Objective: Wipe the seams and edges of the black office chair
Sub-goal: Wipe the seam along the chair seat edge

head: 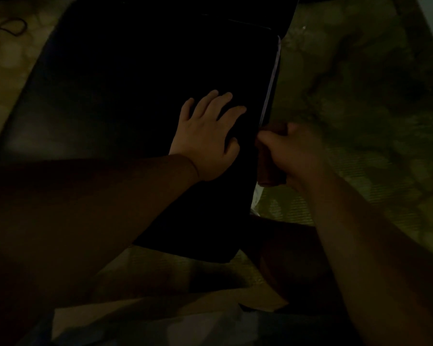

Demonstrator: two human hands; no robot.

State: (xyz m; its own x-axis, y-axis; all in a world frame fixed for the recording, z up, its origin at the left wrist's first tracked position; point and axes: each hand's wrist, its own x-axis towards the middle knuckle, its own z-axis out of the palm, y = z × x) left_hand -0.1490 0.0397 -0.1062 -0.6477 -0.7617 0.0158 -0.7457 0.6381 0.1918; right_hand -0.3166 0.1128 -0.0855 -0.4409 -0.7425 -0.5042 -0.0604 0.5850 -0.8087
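The scene is very dim. The black chair [140, 101] fills the upper left and middle of the view, a broad dark panel lying tilted over a patterned greenish floor [360, 101], with a thin pale seam line running down its right edge. The left hand [208, 136] lies flat on the chair's dark surface, fingers straight and spread, pointing up and to the right, so its grip is open and merely pressing. The right hand [290, 151] sits just beside that right edge, fingers curled in a closed grip around a dark reddish-brown cloth [270, 171], which touches the chair's edge below the pale seam. Both forearms reach in from the bottom of the view. Near the bottom edge lies something pale and flat, too dark to identify. A dark cord [10, 26] lies on the floor at the upper left.
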